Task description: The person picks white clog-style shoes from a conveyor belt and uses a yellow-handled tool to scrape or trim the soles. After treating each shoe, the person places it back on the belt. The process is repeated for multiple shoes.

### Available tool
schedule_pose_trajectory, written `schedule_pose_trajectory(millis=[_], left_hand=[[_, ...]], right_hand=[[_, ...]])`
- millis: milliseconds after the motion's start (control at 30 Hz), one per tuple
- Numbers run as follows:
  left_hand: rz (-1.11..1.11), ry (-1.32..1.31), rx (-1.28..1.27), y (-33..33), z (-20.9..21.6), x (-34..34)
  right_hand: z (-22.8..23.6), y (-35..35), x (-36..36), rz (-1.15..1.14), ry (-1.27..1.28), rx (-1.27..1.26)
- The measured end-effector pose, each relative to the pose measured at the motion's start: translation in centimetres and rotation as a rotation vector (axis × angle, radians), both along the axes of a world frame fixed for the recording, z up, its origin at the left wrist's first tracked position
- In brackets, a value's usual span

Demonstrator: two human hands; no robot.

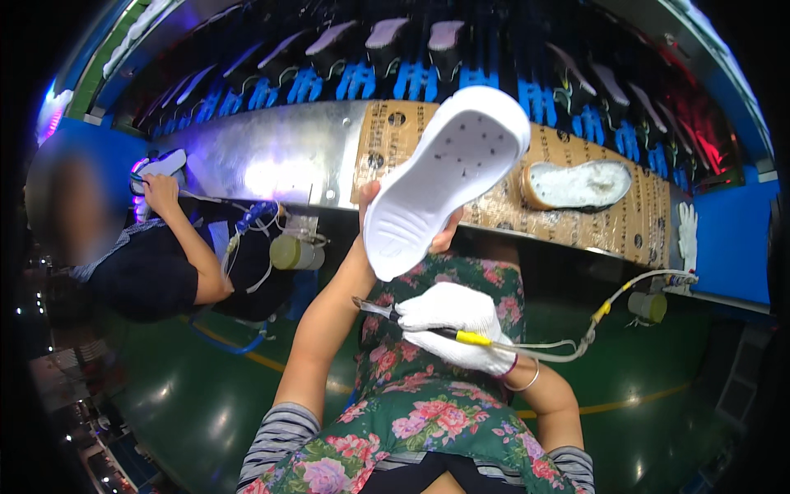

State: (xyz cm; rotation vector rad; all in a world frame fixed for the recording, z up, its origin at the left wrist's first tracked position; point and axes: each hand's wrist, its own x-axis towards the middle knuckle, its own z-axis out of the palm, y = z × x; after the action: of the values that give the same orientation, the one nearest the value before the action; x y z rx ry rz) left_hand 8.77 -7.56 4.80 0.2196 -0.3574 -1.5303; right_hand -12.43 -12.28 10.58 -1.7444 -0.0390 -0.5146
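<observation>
A white shoe sole (448,169), its hollow inner face toward me and dotted with dark spots at the wide end, is held up in my left hand (367,198). The fingers wrap its edges from behind, and the sole hides most of the palm. My right hand (453,321), in a white knit glove, is closed round a brush (374,308) with a dark handle and a yellow fitting. A clear hose (559,356) runs from it to the right. The brush tip is apart from the sole, below its narrow end.
A shoe (580,185) with a whitish bottom lies on the cardboard-covered bench (502,226). Behind it, blue-clamped shoe holders (415,78) stand in a row. A white glove (688,235) hangs at right near a small canister (647,308). Another person (160,255) works at left.
</observation>
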Motion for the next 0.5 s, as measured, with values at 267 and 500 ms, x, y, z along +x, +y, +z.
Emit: schedule_pose_trajectory(millis=[267, 500], left_hand=[[0.033, 0.081, 0.042, 1.5, -2.0, -0.2], [0.111, 0.122, 0.154, 3.4, -1.9, -2.3]], right_hand=[[-1.3, -1.5, -0.6, -0.057, 0.222, 0.483], [1.6, -6.5, 2.3, -0.382, -0.135, -0.304]])
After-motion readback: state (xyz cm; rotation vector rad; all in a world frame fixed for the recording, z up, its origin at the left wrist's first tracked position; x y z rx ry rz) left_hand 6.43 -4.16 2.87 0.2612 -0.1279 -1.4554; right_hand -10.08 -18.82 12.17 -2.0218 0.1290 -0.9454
